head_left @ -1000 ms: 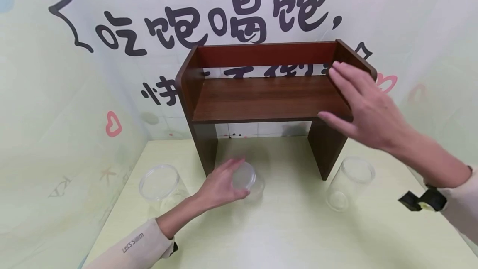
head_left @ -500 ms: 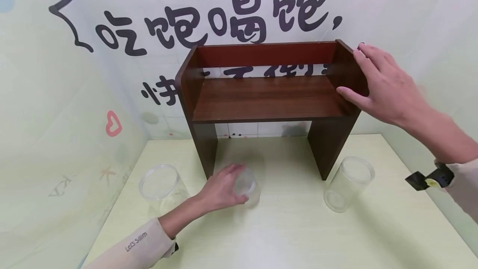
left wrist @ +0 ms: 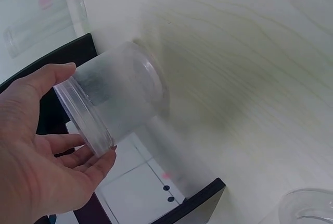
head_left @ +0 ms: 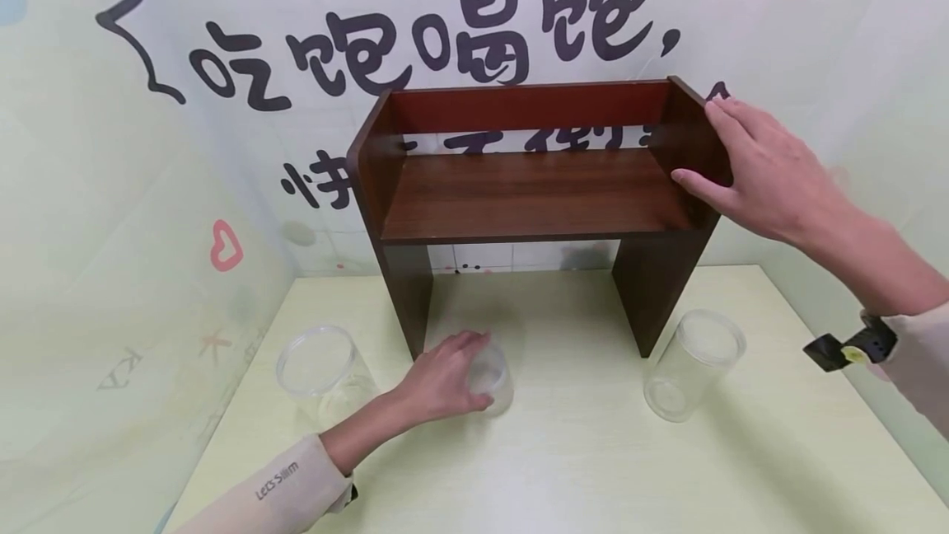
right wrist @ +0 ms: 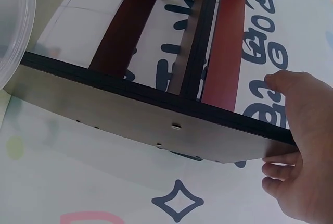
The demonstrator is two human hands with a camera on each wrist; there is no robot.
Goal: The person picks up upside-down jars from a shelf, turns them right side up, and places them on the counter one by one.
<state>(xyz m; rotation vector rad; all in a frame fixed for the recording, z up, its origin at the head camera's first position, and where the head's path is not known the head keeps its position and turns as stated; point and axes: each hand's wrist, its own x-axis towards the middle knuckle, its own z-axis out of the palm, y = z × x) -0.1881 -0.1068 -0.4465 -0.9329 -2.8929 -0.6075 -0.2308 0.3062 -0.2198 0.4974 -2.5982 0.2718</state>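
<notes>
My left hand (head_left: 443, 381) grips a clear plastic jar (head_left: 495, 381) round its top, thumb on one side and fingers on the other. In the left wrist view the jar (left wrist: 125, 88) stands with its base at the table, just in front of the shelf's opening. My right hand (head_left: 771, 175) holds the upper right side panel of a dark brown wooden shelf (head_left: 534, 192). Its thumb lies on the inner side, and in the right wrist view the other fingers (right wrist: 278, 172) curl behind the panel's outer face.
A larger clear jar (head_left: 317, 365) stands left of the shelf, partly behind the left forearm. Another clear jar (head_left: 693, 365) is by the shelf's right leg. The pale table (head_left: 578, 468) meets a printed cloth backdrop (head_left: 222, 147) at the back and sides.
My right hand has moved right and up, from in front of the shelf to its right side panel. The jar in my left hand has shifted slightly nearer and down.
</notes>
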